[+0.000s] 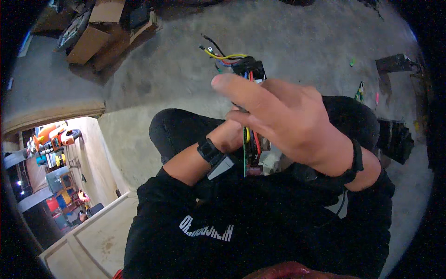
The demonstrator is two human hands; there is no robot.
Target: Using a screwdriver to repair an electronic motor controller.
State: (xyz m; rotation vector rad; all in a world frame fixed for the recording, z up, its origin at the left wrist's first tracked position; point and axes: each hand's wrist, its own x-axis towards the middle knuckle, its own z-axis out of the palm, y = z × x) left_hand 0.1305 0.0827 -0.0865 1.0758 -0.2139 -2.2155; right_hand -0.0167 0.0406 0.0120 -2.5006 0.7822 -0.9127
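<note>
A green-edged circuit board with colored wires [247, 160] is held upright on edge in front of my chest. Red and yellow wires run along its side, and a bundle of loose yellow, black, red and blue leads [227, 56] fans out from its far end. My left hand [228, 134] grips the board from the left, its fingers largely covered. Across the board lies my right hand [290, 114], its index finger stretched left and the other fingers bent. A small dark piece shows by those fingers, but I cannot make out what it is.
Cardboard boxes [93, 44] are piled at the far left. Green-handled pliers [359, 92] and a pink stick [377, 98] lie on the concrete floor to the right, near a dark block [394, 63]. At the left, a wood-framed opening [55, 114] shows shelves of colorful goods.
</note>
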